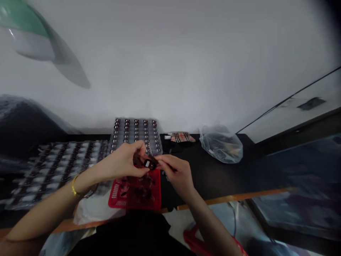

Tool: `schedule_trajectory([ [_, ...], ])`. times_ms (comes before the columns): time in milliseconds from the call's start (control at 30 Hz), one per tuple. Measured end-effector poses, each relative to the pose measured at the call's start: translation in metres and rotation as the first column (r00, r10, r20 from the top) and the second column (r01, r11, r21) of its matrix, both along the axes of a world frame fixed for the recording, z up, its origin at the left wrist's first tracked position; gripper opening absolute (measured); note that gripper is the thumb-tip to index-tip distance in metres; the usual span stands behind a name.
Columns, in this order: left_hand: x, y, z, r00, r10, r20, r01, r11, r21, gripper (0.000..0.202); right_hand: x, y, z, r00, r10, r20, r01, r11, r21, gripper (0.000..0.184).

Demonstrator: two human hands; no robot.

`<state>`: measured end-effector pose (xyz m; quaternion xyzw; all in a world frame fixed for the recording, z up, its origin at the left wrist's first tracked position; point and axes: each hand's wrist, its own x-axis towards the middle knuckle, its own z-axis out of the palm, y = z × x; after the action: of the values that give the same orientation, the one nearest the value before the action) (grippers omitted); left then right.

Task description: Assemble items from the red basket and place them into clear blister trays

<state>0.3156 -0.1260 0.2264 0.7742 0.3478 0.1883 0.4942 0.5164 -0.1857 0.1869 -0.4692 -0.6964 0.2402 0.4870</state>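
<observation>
While pinched between left hand (119, 162) and right hand (177, 175), a small black part (149, 164) above a red basket (138, 204).

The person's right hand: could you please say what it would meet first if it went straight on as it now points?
Probably the small black piece with a white patch, held by the left hand; the right hand looks already at it, but depth is unclear.

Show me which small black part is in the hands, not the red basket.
The white-patched black part, held between left hand and right hand above the red basket; the others lie in it.
</observation>
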Motion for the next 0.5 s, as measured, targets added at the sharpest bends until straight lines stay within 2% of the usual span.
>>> schedule_trajectory([
  [133, 0.0010, -0.0019, 0.0029, 1.000, -0.006, -0.011, 0.006, 1.000, 0.015, 0.033, 0.0007, -0.0019, 0.0006, 1.000, 0.007, 0.003, -0.007, 1.000, 0.010, 0.020],
  [233, 0.0018, -0.0033, 0.0037, 1.000, -0.005, -0.014, 0.005, 1.000, 0.016, 0.033, 0.0015, -0.0021, 0.0003, 0.999, 0.019, 0.033, -0.021, 0.997, 0.068, 0.019],
  [367, 0.0019, -0.0049, 0.0004, 0.998, 0.008, 0.055, -0.006, 0.999, -0.051, 0.034, 0.0036, -0.0006, 0.0003, 0.997, 0.033, 0.075, -0.044, 0.987, 0.154, 0.021],
  [500, 0.0035, -0.0084, -0.0044, 0.982, 0.080, 0.172, -0.049, 0.983, -0.177, 0.040, 0.0058, -0.0006, 0.0028, 0.987, 0.035, 0.159, -0.080, 0.954, 0.289, 0.022],
])
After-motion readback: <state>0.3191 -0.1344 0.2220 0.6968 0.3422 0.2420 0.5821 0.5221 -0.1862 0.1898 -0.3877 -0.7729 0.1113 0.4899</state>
